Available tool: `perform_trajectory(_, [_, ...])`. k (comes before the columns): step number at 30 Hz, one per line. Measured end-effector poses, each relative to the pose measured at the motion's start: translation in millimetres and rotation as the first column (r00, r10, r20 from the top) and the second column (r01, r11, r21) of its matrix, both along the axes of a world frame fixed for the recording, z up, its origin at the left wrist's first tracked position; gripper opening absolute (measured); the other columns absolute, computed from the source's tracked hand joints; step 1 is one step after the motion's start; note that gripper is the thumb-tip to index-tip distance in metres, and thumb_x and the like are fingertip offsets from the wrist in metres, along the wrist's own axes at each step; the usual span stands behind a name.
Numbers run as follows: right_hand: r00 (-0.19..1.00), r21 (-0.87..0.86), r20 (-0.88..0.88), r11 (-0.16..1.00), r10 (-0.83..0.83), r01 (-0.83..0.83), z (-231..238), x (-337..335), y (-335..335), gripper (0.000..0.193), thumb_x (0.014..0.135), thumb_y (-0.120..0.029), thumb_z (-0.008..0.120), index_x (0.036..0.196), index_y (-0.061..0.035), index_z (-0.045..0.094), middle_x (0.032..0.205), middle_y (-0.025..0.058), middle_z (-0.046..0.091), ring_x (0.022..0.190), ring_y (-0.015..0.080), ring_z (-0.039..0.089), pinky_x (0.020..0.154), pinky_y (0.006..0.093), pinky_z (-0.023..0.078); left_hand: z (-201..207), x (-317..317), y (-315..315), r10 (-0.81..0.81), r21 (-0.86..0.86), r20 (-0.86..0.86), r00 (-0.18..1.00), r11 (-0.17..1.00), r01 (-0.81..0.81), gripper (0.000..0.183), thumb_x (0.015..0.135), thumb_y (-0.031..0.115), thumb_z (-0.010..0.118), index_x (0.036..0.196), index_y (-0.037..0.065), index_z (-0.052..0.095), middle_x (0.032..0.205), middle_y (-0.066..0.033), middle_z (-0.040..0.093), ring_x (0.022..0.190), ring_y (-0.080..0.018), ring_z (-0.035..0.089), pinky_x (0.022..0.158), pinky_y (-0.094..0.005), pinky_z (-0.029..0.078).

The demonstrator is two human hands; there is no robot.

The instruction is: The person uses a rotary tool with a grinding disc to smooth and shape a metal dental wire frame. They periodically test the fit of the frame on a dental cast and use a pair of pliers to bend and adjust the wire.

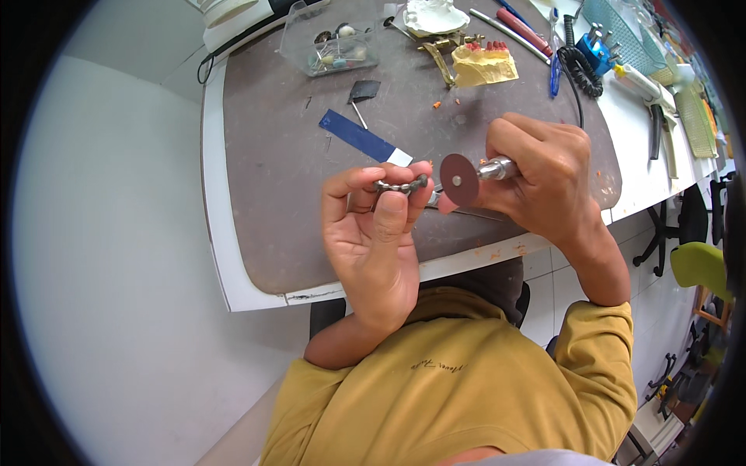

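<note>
My left hand (373, 248) pinches a small metal dental framework (399, 187) between the thumb and fingertips, above the near part of the bench. In my right hand (548, 167) is a silver rotary handpiece (500, 168), gripped with the fingers wrapped round it. A brown cutting disc (460, 182) is fitted at its tip, facing my left hand. Only a small gap shows between the disc and the framework; whether they touch I cannot tell. Beyond my left hand lies a dark blue strip (353, 133) with a white end.
Along the back are a clear plastic box (334, 62) of rotary bits, a white plaster cast (435, 17) and a yellow dental model (483, 66) with red teeth. A black flag-shaped tool (364, 92) lies nearer. At right stand a blue bur holder (597, 53) and a coiled cable (576, 66).
</note>
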State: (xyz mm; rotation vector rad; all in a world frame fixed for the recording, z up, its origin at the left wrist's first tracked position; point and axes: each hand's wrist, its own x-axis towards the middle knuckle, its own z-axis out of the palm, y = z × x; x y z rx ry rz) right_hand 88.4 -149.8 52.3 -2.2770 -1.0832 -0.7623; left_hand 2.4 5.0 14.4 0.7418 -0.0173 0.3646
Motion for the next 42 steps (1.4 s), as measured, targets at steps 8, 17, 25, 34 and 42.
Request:
perform_trajectory(8, [0.999,-0.023,-0.025,0.999,-0.037,0.036,0.5,2.4,-0.4,0.061,0.060,-0.056,0.080,0.057,-0.0104,0.041,0.047,0.0004,0.038,0.037,0.0182,0.040,0.038,0.0301,0.032,-0.4,3.0,2.8,-0.085,0.060,-0.005,0.996,0.995,0.085,0.023,0.095,0.009,0.059,0.115,0.007,0.048,0.109,-0.0088,0.059,0.110,-0.0264,0.061,0.091,-0.0328,0.055])
perform_trajectory(17, [0.996,-0.039,-0.071,0.998,-0.054,0.052,1.5,6.1,-1.9,0.065,0.059,-0.059,0.081,0.055,-0.0107,0.038,0.047,-0.0003,0.035,0.036,0.0167,0.038,0.037,0.0294,0.031,2.3,5.1,3.7,-0.133,0.058,-0.066,0.989,0.989,0.136,0.022,0.095,0.009,0.059,0.114,0.006,0.047,0.109,-0.0080,0.057,0.113,-0.0284,0.060,0.092,-0.0357,0.055])
perform_trajectory(25, [0.983,-0.082,-0.180,0.996,-0.043,0.028,4.0,4.8,-2.4,0.060,0.053,-0.048,0.086,0.057,-0.0076,0.042,0.051,0.0024,0.040,0.041,0.0176,0.042,0.039,0.0305,0.032,-2.0,7.1,3.7,-0.148,0.069,-0.040,0.988,0.986,0.151,0.022,0.094,0.003,0.058,0.114,0.007,0.050,0.107,-0.0079,0.056,0.112,-0.0307,0.060,0.094,-0.0378,0.054])
perform_trajectory(34, [0.972,-0.113,-0.234,0.994,-0.029,0.002,5.0,2.1,-1.1,0.061,0.053,-0.053,0.084,0.058,-0.0072,0.044,0.052,0.0025,0.041,0.042,0.0181,0.044,0.039,0.0306,0.033,-3.4,8.9,-0.6,-0.053,0.035,-0.021,0.998,0.998,0.054,0.023,0.090,-0.003,0.062,0.109,0.004,0.052,0.100,-0.0125,0.062,0.104,-0.0344,0.065,0.074,-0.0319,0.059])
perform_trajectory(42, [0.971,-0.110,-0.236,0.994,-0.021,-0.005,4.4,1.4,-1.3,0.061,0.053,-0.053,0.083,0.058,-0.0068,0.044,0.052,0.0029,0.042,0.042,0.0179,0.044,0.039,0.0311,0.032,-3.1,6.4,1.8,-0.105,0.096,0.010,0.994,0.990,0.103,0.022,0.092,-0.001,0.058,0.113,0.007,0.053,0.104,-0.0069,0.058,0.109,-0.0307,0.062,0.095,-0.0378,0.053])
